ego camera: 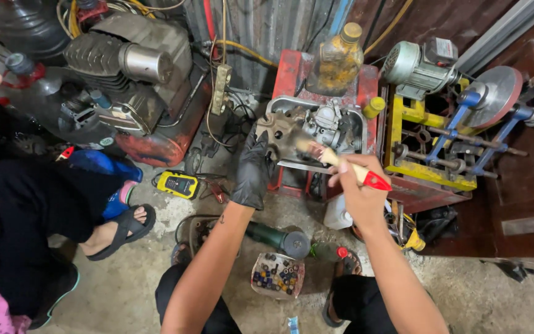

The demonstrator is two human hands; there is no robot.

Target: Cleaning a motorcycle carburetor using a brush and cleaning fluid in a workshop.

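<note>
My left hand (253,168), in a black glove, grips a grimy metal engine part (277,131) and holds it over a metal tray (273,106). Another carburettor-like part (329,127) lies in the tray beside it. My right hand (358,188) is bare and holds a paintbrush (341,162) with a wooden handle and a red end. The brush's bristles touch the part that my left hand holds.
A yellow plastic bottle (340,59) stands behind the tray on a red stand. Left is an air compressor (134,80); right, a yellow-framed machine with a motor (431,105). A yellow meter (178,184), a green grinder (279,240) and a bowl of small parts (277,276) lie on the floor. Another person's sandalled foot (118,227) is at left.
</note>
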